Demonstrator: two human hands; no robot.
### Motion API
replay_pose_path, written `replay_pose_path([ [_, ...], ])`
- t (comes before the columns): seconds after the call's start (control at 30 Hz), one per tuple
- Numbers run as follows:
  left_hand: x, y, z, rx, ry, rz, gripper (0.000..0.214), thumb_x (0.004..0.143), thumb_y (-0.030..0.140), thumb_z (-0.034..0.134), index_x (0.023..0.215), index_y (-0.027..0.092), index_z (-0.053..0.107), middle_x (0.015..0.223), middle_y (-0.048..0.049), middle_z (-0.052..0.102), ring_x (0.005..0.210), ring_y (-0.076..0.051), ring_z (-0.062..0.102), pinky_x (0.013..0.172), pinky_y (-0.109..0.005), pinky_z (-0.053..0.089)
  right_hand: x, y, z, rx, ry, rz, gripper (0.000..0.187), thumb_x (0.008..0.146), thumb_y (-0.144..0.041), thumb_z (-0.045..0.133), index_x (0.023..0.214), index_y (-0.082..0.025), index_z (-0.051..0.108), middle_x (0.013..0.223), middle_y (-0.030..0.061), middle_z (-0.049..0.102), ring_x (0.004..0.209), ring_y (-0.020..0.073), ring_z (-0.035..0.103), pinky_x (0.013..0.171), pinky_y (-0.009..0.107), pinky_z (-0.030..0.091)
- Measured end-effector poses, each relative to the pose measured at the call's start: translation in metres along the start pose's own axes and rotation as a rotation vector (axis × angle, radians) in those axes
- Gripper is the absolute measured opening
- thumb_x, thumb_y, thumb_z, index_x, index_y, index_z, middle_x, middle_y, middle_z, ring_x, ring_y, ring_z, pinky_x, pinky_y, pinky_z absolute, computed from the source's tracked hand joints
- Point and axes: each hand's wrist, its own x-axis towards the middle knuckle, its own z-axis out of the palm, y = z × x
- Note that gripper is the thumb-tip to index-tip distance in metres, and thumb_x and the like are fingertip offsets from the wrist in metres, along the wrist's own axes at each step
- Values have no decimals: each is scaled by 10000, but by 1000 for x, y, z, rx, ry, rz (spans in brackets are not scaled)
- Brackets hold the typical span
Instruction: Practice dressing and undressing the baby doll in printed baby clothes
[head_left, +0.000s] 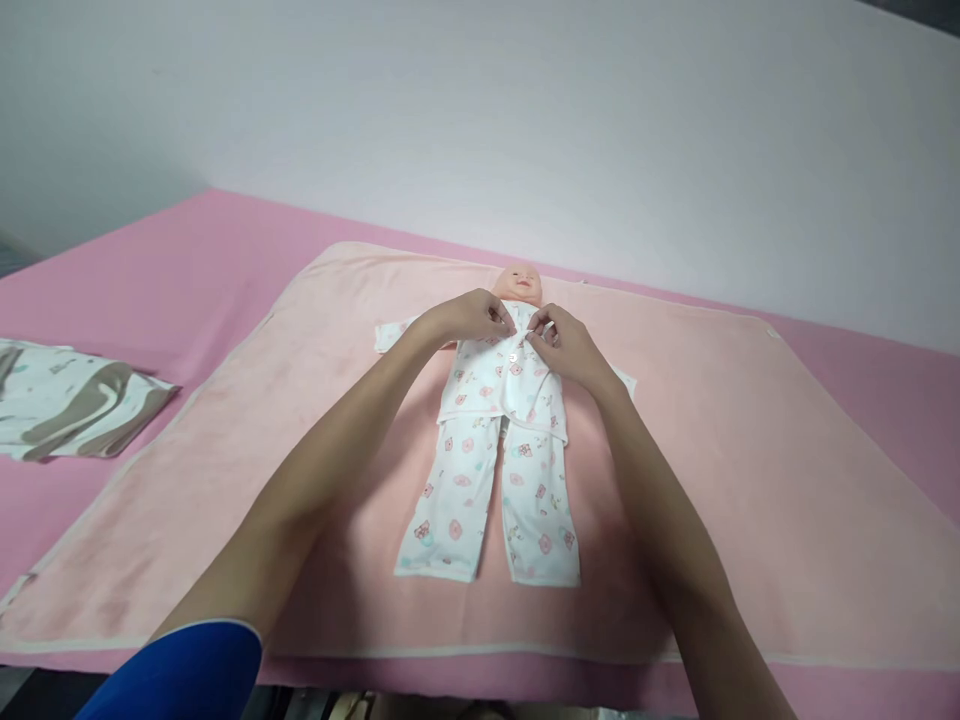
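Note:
A baby doll [519, 283] lies on its back on a light pink blanket [750, 450], its head towards the far wall. It wears a white top [495, 385] and white trousers [480, 500] printed with small pink figures. My left hand [469, 317] pinches the top's collar edge at the doll's chest. My right hand [564, 342] pinches the opposite edge of the collar, just to the right. Both hands meet near a small button below the doll's chin.
The blanket is spread on a darker pink bed surface [150, 270]. A folded white cloth with grey-brown patterns [67, 400] lies at the left. A pale wall [525, 130] rises behind the bed. My blue sleeve [180, 675] shows at the bottom left.

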Motion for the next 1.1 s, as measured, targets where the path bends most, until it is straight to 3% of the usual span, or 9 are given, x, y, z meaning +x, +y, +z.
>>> replay_pose_path([
  [0.17,3,0,-2,30,-3,-74,200,731,361,860,854,205,836,755,-55,714,476,-118,469,436,-297,325,-2,4,11,162,92,24,146,955,-344,670,1058,-257,614,1006,4,668,736,152,483,747,319,461],
  [0.33,1,3,3,-72,17,-37,114,736,316,814,762,206,792,671,-24,611,471,-95,411,452,-288,253,1,10,20,251,146,71,203,928,-384,744,1063,-277,636,1055,2,720,691,138,464,732,323,471],
  [0.47,1,2,7,-126,36,2,86,763,290,760,754,205,771,614,-6,526,465,-88,371,476,-288,230,3,15,19,361,193,127,265,846,-398,839,1019,-257,696,1081,20,778,745,140,563,789,330,523],
  [0.63,5,1,13,-160,81,32,89,751,248,759,800,190,804,678,-24,613,481,-82,400,481,-288,278,2,17,14,412,169,167,276,789,-424,912,987,-239,860,1018,51,828,838,188,690,827,363,572],
  [0.8,8,-2,12,-177,81,3,129,769,308,810,830,203,854,632,-29,587,498,-109,435,480,-298,308,1,15,14,393,216,164,235,770,-405,928,938,-244,894,943,62,840,847,237,738,788,397,597],
  [0.93,9,-6,11,-177,76,-9,193,767,402,868,819,217,855,646,-44,606,518,-136,486,494,-317,348,1,13,16,337,247,109,172,794,-367,924,906,-248,871,959,50,836,859,220,726,847,406,600],
  [1.1,7,-5,13,-165,55,72,313,827,441,824,666,199,707,593,-39,512,492,-105,413,472,-291,270,2,13,19,308,229,100,195,786,-330,916,921,-239,810,1015,45,820,846,197,695,844,392,594],
])
